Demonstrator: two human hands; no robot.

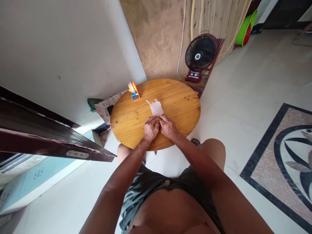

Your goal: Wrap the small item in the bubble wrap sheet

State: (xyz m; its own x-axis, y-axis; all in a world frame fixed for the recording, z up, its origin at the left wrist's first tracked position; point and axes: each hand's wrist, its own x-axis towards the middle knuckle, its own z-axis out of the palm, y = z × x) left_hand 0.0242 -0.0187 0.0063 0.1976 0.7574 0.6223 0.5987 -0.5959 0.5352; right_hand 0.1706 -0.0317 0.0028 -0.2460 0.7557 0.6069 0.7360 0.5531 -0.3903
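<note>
A small white sheet of paper [156, 107] lies on a round wooden table [180, 100], partly folded with creases showing. My left hand [150, 128] and my right hand [168, 126] sit side by side at its near edge, fingers curled and pinching the paper where they meet. The part of the paper under my fingers is hidden.
An orange and blue tape dispenser [134, 91] stands at the table's far left. Beyond the table a dark red electric fan [200, 58] rests on a low stand by the wall. A dark door edge [48, 136] juts in at left. Tiled floor lies to the right.
</note>
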